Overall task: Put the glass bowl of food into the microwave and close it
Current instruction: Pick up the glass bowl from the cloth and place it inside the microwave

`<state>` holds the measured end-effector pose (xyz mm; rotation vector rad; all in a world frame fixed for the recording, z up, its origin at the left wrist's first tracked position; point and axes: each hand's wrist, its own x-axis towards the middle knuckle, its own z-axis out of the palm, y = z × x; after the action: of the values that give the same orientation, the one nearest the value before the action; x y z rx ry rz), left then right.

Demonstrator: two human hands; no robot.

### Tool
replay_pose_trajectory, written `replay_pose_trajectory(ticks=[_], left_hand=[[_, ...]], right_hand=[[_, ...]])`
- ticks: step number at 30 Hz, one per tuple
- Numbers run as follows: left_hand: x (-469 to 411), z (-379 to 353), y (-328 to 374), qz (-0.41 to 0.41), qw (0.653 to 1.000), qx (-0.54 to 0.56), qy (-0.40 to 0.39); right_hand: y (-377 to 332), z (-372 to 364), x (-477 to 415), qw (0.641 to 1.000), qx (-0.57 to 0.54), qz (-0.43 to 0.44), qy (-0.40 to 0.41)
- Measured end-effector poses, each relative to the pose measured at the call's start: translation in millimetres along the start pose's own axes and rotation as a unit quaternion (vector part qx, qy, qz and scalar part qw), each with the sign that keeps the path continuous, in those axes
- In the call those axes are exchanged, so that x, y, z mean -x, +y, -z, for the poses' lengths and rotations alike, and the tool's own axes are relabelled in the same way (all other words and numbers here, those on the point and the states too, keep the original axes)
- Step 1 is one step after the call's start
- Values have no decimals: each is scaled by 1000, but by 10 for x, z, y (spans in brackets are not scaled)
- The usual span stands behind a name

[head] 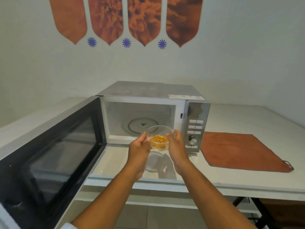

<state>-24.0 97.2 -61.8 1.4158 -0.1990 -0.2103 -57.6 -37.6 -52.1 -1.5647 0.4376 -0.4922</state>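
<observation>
A small clear glass bowl with orange-yellow food pieces in it hangs in the air just in front of the microwave's opening. My left hand grips its left side and my right hand grips its right side. The silver microwave stands on the white counter with its cavity showing and a glass turntable inside. Its dark-windowed door is swung wide to the left, toward me.
An orange cloth lies flat on the white counter right of the microwave. The control panel with buttons and a dial sits at the microwave's right front. The counter's front edge runs below my forearms.
</observation>
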Motion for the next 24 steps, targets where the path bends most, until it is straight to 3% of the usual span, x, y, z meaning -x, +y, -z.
replay_pose_trajectory(ticks=[11,21,24], left_hand=[[-1062,207,-26,9,998,7,69],[-2061,175,-8,58,983,122,122],[-2274,190,-46,71,987,92,113]], right_hand=[[89,-649,-1052,999,10,-25,-37],[113,-1024,-1988,996,69,-49,-38],[172,-1104,-2178,995,86,-29,-42]])
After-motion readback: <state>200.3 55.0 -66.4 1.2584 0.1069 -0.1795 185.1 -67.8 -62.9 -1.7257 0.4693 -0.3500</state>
